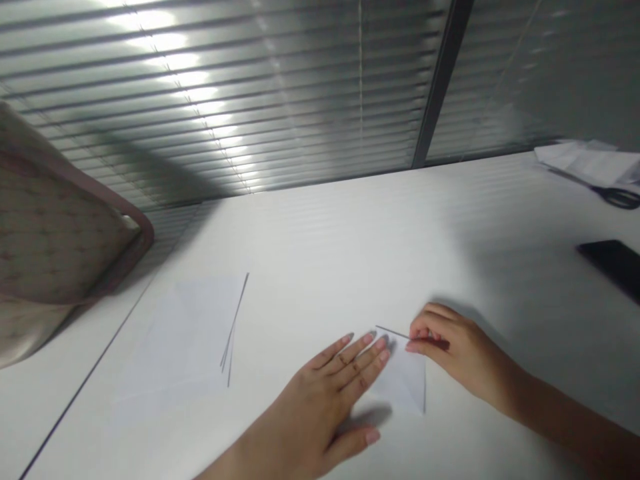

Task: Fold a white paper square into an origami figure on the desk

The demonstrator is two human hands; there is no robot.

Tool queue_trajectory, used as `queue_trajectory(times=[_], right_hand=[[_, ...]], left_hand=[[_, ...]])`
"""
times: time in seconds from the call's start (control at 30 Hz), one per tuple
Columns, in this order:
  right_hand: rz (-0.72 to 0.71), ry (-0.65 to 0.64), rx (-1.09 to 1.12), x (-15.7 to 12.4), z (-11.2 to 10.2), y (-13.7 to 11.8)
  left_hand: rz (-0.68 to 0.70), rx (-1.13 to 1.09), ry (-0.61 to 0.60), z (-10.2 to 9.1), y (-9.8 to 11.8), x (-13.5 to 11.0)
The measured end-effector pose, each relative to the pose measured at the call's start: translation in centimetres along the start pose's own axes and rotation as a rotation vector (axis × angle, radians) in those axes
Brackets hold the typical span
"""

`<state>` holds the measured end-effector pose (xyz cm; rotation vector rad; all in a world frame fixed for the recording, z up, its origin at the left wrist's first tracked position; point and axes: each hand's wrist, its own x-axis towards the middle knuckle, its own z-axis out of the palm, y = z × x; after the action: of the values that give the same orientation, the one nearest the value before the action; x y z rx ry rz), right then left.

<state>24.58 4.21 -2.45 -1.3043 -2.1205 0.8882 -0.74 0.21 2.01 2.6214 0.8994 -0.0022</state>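
Observation:
A small folded sheet of white paper (404,375) lies on the white table at the lower middle, with dark-looking edges along its top and right side. My left hand (330,400) is flat, fingers stretched out, its fingertips resting on the paper's left part. At the paper's upper right corner, my right hand (443,337) pinches the edge between thumb and bent fingers. A diagonal crease shows on the part between the hands. The fingers of my left hand cover the paper's left edge.
More white paper (185,333) lies to the left, with thin dark-edged strips (235,327) along its right side. A bag (65,233) stands at far left. Black-handled scissors (617,197), crumpled papers (590,162) and a black phone-like object (613,263) are at right. Blinds (300,93) rise behind the table.

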Motion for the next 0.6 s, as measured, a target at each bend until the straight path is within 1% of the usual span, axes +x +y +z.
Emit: queue_trajectory(times=[0.13, 0.23, 0.33, 0.4, 0.53, 0.6], right_hand=[[0.024, -0.009, -0.004, 0.1, -0.3, 0.1], [0.047, -0.032, 0.007, 0.2, -0.5, -0.1], [0.052, -0.051, 0.027, 0.1, -0.7, -0.7], [0.055, -0.041, 0.023, 0.0, -0.7, -1.2], [0.067, -0.052, -0.049, -0.2, -0.4, -1.8], [0.080, -0.070, -0.080, -0.2, -0.2, -1.8]], left_hand=[[0.009, -0.050, -0.003, -0.5, -0.2, 0.0], [0.014, -0.028, -0.009, -0.5, -0.4, 0.0], [0.009, 0.019, -0.001, -0.1, -0.2, 0.0], [0.009, 0.046, 0.015, 0.4, 0.1, 0.1], [-0.005, 0.075, 0.057, 1.2, 0.6, 0.3], [-0.004, 0.065, 0.074, 1.3, 0.7, 0.3]])
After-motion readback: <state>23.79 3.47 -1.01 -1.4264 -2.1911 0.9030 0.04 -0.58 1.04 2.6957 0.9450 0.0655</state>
